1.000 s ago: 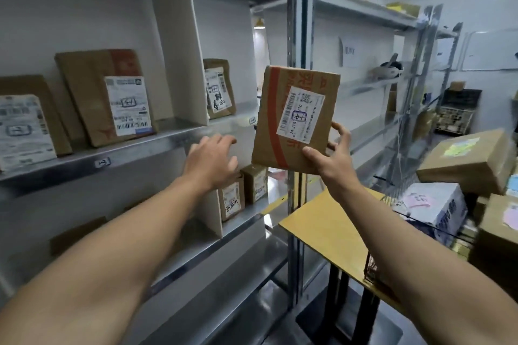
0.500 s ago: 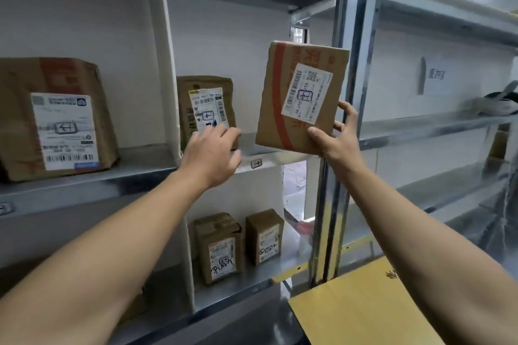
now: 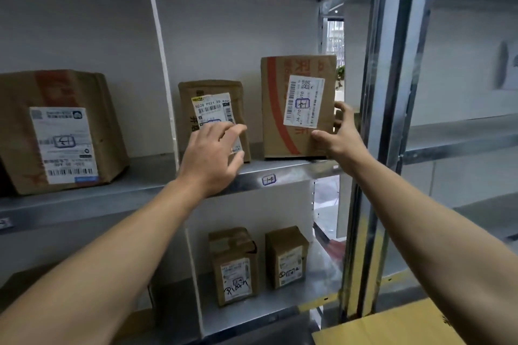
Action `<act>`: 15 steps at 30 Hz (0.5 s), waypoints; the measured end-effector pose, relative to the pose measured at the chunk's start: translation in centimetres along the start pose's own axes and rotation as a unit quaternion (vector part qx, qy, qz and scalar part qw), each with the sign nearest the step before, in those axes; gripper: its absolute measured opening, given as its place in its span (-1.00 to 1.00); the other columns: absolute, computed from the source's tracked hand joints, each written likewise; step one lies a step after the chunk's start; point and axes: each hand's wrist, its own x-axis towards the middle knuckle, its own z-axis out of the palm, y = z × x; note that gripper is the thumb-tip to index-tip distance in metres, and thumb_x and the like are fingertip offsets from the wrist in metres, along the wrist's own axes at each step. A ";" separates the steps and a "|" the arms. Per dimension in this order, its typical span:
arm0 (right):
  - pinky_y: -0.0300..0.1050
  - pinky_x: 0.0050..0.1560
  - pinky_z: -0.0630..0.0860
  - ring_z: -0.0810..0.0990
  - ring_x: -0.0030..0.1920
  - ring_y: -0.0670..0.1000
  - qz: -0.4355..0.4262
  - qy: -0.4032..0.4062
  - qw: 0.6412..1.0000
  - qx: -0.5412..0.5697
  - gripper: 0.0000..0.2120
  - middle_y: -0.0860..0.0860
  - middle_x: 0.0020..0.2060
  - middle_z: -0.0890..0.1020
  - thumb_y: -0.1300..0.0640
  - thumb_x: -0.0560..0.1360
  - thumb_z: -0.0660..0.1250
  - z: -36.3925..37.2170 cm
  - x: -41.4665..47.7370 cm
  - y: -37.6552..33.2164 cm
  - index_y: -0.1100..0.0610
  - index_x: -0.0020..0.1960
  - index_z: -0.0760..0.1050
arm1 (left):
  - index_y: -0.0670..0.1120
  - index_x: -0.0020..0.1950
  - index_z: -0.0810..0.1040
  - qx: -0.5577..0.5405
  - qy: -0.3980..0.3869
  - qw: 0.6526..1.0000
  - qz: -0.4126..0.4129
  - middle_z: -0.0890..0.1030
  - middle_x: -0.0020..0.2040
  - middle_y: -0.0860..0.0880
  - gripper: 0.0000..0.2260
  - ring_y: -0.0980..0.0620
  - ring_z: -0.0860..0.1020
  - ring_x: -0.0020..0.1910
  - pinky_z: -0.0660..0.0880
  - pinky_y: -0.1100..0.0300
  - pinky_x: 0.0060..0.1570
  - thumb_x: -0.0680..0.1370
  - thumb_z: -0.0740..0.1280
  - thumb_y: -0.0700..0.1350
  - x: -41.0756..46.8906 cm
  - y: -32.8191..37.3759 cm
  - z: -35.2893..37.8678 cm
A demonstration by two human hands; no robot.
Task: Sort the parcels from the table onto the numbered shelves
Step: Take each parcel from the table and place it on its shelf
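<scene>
The red-striped parcel [image 3: 276,109], in the air half a second ago, now stands upright on the metal shelf [image 3: 294,173], just right of a smaller parcel [image 3: 213,92]. The right hand [image 3: 340,140] grips its lower right corner. The left hand [image 3: 213,154], fingers loosely spread, partly covers the smaller parcel's label.

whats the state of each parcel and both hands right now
red-striped parcel, upright on upper shelf, held at right edge
right hand, grips red-striped parcel
left hand, open, over small parcel's label
small parcel, upright
large parcel, upright, far left
two lower parcels, upright, untouched
</scene>
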 end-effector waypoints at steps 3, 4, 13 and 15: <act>0.18 0.23 0.57 0.57 0.09 -0.09 0.014 0.002 1.000 -0.003 -0.29 -0.18 0.04 0.51 0.22 0.50 0.48 0.5 0.8 0.5 -0.07 0.48 0.15 | 0.02 0.40 0.38 0.000 0.013 1.000 -0.004 0.45 0.30 -0.03 -0.54 -0.06 0.34 0.29 0.30 -0.04 0.26 0.51 0.24 0.07 0.4 -0.2 0.4; 0.16 0.23 0.58 0.57 0.09 -0.09 0.016 0.003 1.000 0.000 -0.27 -0.17 0.05 0.51 0.21 0.49 0.50 0.6 1.0 0.6 -0.06 0.48 0.15 | 0.02 0.40 0.38 -0.001 0.016 1.000 -0.006 0.45 0.31 -0.03 -0.54 -0.06 0.34 0.29 0.30 -0.04 0.26 0.51 0.24 0.07 0.5 -0.2 0.5; -0.09 0.15 0.55 0.54 -0.04 -0.21 0.014 0.027 0.999 -0.026 -0.29 -0.26 -0.04 0.50 0.19 0.48 0.51 2.0 2.4 1.1 -0.05 0.46 0.16 | 0.01 0.40 0.40 -0.007 0.024 1.000 -0.014 0.45 0.31 -0.04 -0.54 -0.07 0.34 0.31 0.30 -0.06 0.26 0.51 0.23 0.07 0.4 -0.5 1.0; -0.06 0.18 0.56 0.57 -0.01 -0.15 0.015 0.028 0.999 -0.031 -0.30 -0.25 -0.04 0.50 0.19 0.49 0.51 2.2 2.6 1.1 -0.06 0.45 0.17 | 0.01 0.40 0.40 -0.007 0.027 1.000 -0.014 0.45 0.31 -0.03 -0.54 -0.06 0.34 0.31 0.29 -0.06 0.26 0.51 0.23 0.07 0.3 -0.5 1.0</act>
